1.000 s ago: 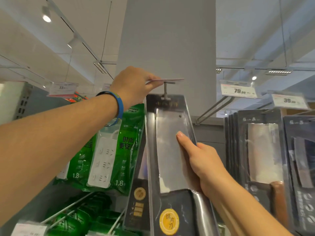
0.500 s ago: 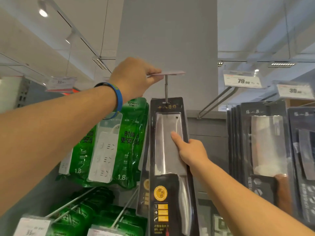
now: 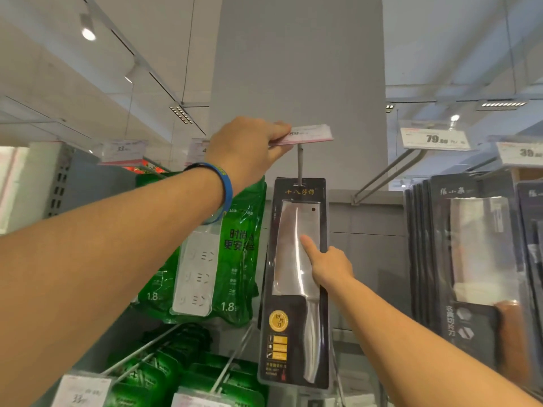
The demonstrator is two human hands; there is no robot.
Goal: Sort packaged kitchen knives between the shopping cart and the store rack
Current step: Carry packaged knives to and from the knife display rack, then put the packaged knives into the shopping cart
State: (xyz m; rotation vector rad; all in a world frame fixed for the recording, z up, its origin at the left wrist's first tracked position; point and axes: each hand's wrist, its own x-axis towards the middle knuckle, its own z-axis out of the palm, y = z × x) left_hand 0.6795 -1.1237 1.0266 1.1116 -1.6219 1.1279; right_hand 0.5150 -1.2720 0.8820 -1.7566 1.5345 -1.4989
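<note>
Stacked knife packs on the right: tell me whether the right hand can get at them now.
Probably yes. The right hand only presses a finger on the hanging knife pack, and only bare back panel shows between it and the stacked knife packs.

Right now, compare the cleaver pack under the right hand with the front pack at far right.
The centre pack has a steel handle; the far-right pack a wooden one. The right hand touches the centre pack; the far-right pack is untouched. Both are black, blades up.
</note>
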